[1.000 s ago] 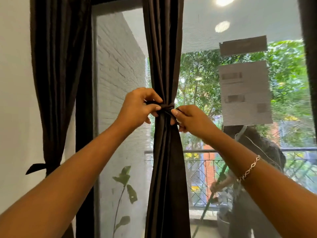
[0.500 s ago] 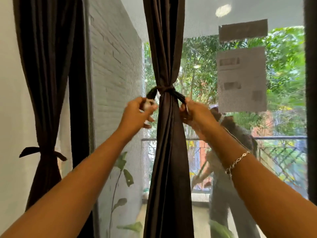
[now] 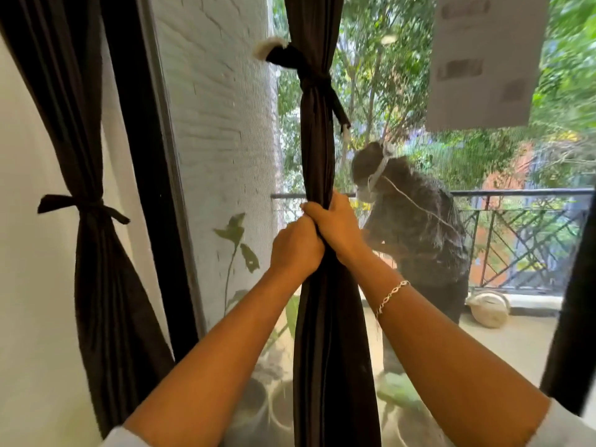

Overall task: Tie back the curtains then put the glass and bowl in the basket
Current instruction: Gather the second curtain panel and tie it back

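Hands (image 3: 296, 246) (image 3: 338, 227) lower, left curtain (image 3: 317, 140) grip hidden

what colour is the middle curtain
The middle curtain is dark brown, clearest in the head view.

A: Any readable text in view?
B: None. The only candidate is the paper sheet (image 3: 483, 59) stuck on the window (image 3: 396, 75), at 1 o'clock. It has three dark blocks, all too blurred to read. No letters, numbers or logos legible.
A: Noted.
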Available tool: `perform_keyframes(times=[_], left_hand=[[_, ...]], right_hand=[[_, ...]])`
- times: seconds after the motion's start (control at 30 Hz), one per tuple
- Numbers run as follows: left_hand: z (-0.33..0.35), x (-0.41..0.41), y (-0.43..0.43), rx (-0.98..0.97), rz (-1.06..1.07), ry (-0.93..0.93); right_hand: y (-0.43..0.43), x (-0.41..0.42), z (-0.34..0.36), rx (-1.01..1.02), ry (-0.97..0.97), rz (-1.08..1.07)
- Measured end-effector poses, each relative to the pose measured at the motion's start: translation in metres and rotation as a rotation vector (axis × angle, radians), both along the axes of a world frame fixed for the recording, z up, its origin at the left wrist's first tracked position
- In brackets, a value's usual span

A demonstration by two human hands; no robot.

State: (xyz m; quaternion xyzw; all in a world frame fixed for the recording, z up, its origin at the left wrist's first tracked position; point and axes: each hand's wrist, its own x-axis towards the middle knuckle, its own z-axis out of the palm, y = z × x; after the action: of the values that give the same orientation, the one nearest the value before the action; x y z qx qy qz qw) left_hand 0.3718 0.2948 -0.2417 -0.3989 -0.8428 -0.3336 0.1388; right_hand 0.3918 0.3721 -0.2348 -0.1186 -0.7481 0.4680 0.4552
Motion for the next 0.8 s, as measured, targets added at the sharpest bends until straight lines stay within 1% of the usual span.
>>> perform_keyframes(times=[0.1, 0.17, 0.2, 0.27, 0.3, 0.33, 0.37, 0.43, 0.5, 0.57, 0.63, 0.7, 0.8], left_hand=[[0.002, 0.004, -0.002, -0.005, -0.013, -0.005], [0.015, 0.001, -0.006, -0.065, -0.078, -0.037], [0.026, -0.003, -0.009, -0.136, -0.154, -0.105], [0.059, -0.011, -0.018, -0.377, -0.313, -0.293], [0.078, -0.014, -0.023, -0.480, -0.342, -0.342], [0.098, -0.017, -0.028, -0.513, -0.336, -0.339], [0.114, -0.019, -0.030, -0.464, -0.321, -0.317], [0.143, -0.022, -0.031, -0.173, -0.326, -0.289], [0.164, -0.024, -0.028, 0.114, -0.415, -0.290], [0.177, -0.025, -0.022, 0.295, -0.487, -0.276], [0.189, -0.024, -0.015, 0.424, -0.509, -0.282], [0.200, -0.026, -0.008, 0.486, -0.529, -0.288], [0.215, -0.037, 0.003, 0.565, -0.566, -0.237]], right_hand=[[-0.004, 0.004, 0.003, 0.035, 0.017, 0.002], [-0.004, 0.007, 0.010, -0.006, 0.022, 0.015], [-0.003, 0.009, 0.013, -0.036, 0.023, 0.016], [0.000, 0.016, 0.023, -0.042, 0.038, 0.013], [0.001, 0.019, 0.028, -0.028, 0.058, 0.022], [0.002, 0.023, 0.035, -0.020, 0.085, 0.041], [0.003, 0.026, 0.042, -0.027, 0.120, 0.072], [0.007, 0.029, 0.063, -0.040, 0.189, 0.107], [0.011, 0.029, 0.093, -0.029, 0.246, 0.076], [0.016, 0.030, 0.124, 0.005, 0.290, 0.051], [0.019, 0.032, 0.154, 0.074, 0.299, 0.022], [0.024, 0.033, 0.183, 0.111, 0.301, 0.027], [0.032, 0.031, 0.226, 0.088, 0.303, 0.129]])
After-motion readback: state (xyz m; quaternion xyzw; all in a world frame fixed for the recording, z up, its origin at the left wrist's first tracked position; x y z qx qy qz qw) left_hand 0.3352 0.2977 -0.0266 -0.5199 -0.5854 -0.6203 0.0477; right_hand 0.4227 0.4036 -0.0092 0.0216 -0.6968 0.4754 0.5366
